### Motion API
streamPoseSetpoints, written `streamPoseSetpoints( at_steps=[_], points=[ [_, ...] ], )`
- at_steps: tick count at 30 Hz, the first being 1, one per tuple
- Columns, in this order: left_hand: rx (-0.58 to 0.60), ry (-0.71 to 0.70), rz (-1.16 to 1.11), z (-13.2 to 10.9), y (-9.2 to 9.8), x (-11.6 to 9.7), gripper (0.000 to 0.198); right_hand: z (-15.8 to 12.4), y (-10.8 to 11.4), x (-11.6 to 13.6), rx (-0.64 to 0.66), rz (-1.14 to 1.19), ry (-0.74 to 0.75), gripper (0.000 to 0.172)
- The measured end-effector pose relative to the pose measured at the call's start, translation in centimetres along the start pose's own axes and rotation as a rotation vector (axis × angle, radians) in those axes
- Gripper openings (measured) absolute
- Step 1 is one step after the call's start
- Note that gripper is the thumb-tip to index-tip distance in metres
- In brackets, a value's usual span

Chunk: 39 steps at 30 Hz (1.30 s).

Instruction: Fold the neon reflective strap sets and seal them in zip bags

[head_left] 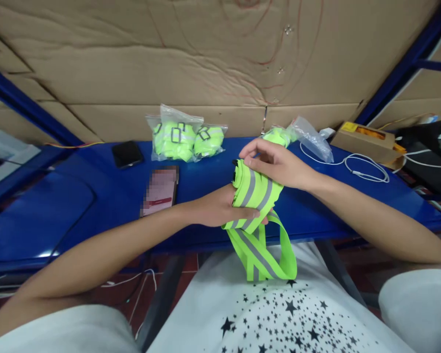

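Note:
A neon-yellow strap with grey reflective stripes [255,193] is wound into a roll above the front edge of a blue table [95,196]. My left hand [216,208] grips the roll from below, fingers wrapped round it. My right hand [275,162] pinches the top of the roll with curled fingers. Loose ends of the strap [264,255] hang down over my lap.
Clear plastic bags holding rolled neon straps [180,135] stand at the table's back. A black phone [127,153] and a second phone [159,190] lie to the left. Another bagged strap [301,135], a white cable [363,166] and a cardboard box [367,139] sit to the right.

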<state>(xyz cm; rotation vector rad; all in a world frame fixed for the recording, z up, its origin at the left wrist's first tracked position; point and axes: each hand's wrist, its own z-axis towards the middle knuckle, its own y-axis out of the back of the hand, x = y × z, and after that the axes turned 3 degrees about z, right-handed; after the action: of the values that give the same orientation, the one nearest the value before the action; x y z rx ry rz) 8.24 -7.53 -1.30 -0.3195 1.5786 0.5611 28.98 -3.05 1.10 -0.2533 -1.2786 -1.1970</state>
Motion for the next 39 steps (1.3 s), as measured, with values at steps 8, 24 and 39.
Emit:
streamPoseSetpoints(
  at_steps=[8, 24, 39],
  points=[
    [-0.105, 0.120, -0.149, 0.3, 0.5, 1.5, 0.027, -1.8, -2.3, -2.4, 0.196, -0.256, 0.050, 0.061],
    [0.046, 0.137, -0.037, -1.5, 0.7, -1.4, 0.035, -3.0, -2.8, 2.5, -0.165, -0.132, -0.010, 0.042],
    [0.025, 0.211, 0.150, -1.7, 0.8, -0.2, 0.036, -1.5, -0.2, 0.1, 0.166, 0.514, -0.308, 0.052]
  ],
)
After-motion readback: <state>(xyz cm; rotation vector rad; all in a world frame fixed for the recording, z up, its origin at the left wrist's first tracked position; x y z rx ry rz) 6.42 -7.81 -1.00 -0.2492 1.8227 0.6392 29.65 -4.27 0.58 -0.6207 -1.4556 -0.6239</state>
